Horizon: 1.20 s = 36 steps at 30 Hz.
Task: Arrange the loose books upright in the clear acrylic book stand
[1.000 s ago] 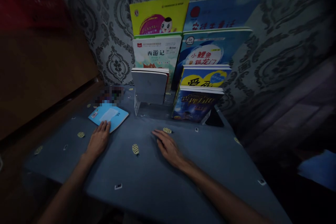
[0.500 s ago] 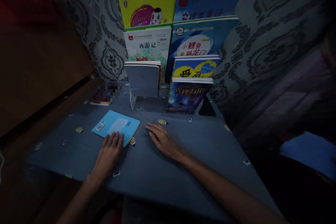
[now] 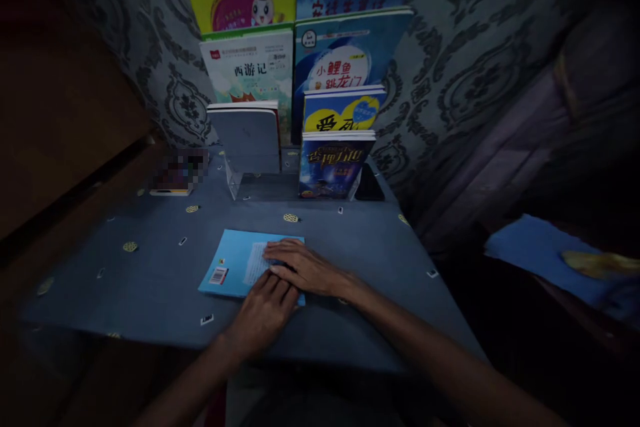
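Note:
A light blue book [image 3: 235, 263] lies flat on the table, its back cover up with a barcode at the lower left. My left hand [image 3: 265, 313] rests across its near right edge, fingers laid on the cover and the thumb hidden. From the right, my right hand [image 3: 310, 270] lies palm down over the book's right part, fingers stretched to the left. The two hands touch or overlap at the fingertips; exactly how I cannot tell. Neither visibly grips the book.
Behind it, a clear stand [image 3: 233, 180] holds upright books in tiers, among them a grey-backed book [image 3: 250, 140] and a dark blue book [image 3: 333, 170]. A blurred book [image 3: 177, 173] lies at the back left. Patterned cloth covers the table [image 3: 165, 280]; its right edge drops off beside a blue cloth-like thing [image 3: 530, 247].
The blue book has shifted right and turned straighter, with my left hand on it. My right hand has gone from the bare tabletop onto the book. The camera view has swung slightly.

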Available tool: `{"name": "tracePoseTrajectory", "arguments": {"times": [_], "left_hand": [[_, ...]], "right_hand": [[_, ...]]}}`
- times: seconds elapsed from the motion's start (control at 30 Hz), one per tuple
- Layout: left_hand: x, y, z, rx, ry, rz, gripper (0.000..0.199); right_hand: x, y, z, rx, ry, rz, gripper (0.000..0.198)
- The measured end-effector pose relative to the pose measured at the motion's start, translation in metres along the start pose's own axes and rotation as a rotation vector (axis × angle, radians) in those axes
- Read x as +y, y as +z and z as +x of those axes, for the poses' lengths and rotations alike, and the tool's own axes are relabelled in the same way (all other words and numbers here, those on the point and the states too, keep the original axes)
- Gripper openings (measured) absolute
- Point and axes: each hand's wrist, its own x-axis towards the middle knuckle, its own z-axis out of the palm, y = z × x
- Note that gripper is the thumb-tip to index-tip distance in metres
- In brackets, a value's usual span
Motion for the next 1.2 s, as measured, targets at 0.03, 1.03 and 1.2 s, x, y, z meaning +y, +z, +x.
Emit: {"name": "tracePoseTrajectory", "arguments": {"times": [0.03,1.03,1.2], "left_hand": [[0.002,0.002,0.0,-0.001,0.006,-0.007,0.024],[-0.089,-0.015,-0.037,-0.265,-0.21,-0.029,0.068],[-0.065,-0.02,-0.044,-0.297,-0.008,-0.057,0.099]], "right_hand": [[0.005,0.0,-0.003,-0.001,0.014,-0.004,0.038],[0.032,0.002,-0.023,0.047,0.119,-0.102,0.041],[0.03,0.001,-0.023,0.05,0.122,-0.108,0.042]]}}
